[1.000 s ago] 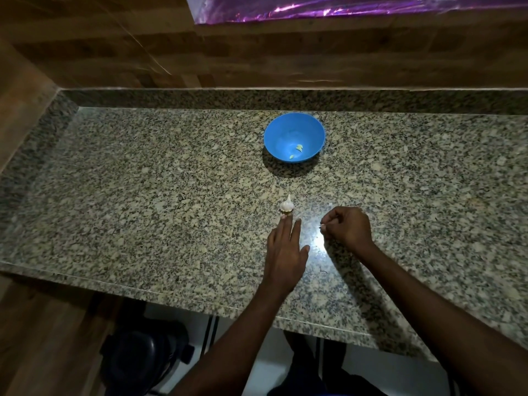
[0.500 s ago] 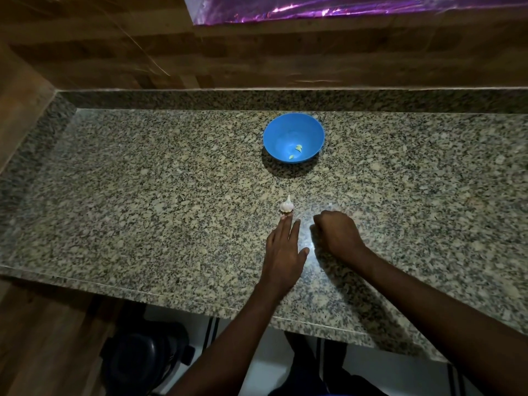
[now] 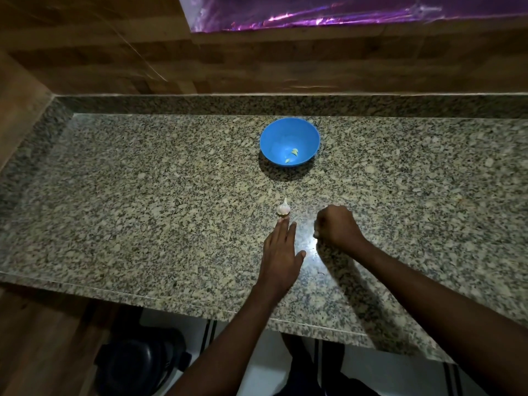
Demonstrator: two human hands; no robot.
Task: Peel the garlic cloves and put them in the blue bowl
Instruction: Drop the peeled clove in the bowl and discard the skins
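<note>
Granite bench (image 3: 143, 195), wood wall behind, purple foil (image 3: 328, 12) at top. Blue bowl (image 3: 289, 130) stands toward the back of the bench; two small peeled cloves (image 3: 294, 152) lie inside it. Garlic bulb (image 3: 284, 208) sits upright between bowl and hands, tip pointing up. Left hand (image 3: 281, 250) lies flat, palm down, fingers (image 3: 283, 228) straight, tips touching the bulb's base. Right hand (image 3: 337, 227) just beside it, curled into a fist on the bench; contents cannot be told. Dark object under the bench, lower left.
</note>
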